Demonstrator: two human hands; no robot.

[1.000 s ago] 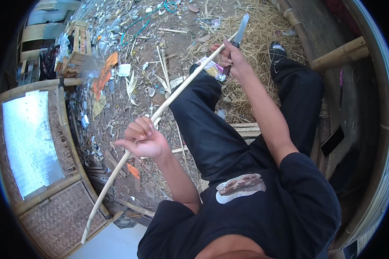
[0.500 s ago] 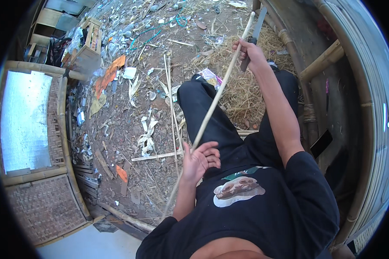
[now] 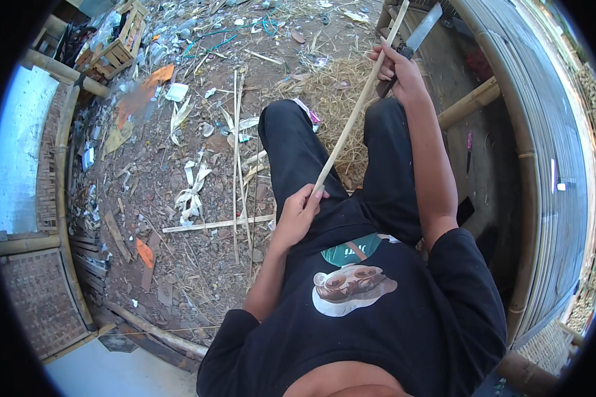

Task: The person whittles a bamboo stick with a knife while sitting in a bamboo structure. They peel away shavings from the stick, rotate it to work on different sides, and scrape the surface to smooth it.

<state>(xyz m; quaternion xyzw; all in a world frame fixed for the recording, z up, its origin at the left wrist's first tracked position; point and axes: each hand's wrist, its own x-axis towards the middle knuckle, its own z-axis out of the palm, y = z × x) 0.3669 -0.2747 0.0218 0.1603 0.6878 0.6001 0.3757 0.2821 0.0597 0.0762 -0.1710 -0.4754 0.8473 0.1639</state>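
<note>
A long pale bamboo strip (image 3: 358, 109) slants across my lap, its far end up and to the right. Around its near end closes my left hand (image 3: 299, 215), in front of my waist. My right hand (image 3: 401, 73), above my right knee, grips a broad-bladed knife (image 3: 425, 26) by its dark handle. The fingertips of that same hand also rest on the strip's upper part. The knife's blade points away from me, beside the strip. How the right fingers share the handle and the strip is partly hidden.
Straw (image 3: 344, 83) lies beyond my knees. Thin strips (image 3: 237, 159) and pale husks (image 3: 191, 192) litter the ground at left, with a wooden crate (image 3: 116, 56) farther off. A bamboo-framed bench (image 3: 526, 172) at right holds a pink-handled knife (image 3: 469, 151). A woven panel (image 3: 26, 298) stands left.
My left hand has gone from spread fingers to closed around the strip's near end. The strip's tail no longer extends past that hand. My knees have drawn up, and the view has shifted.
</note>
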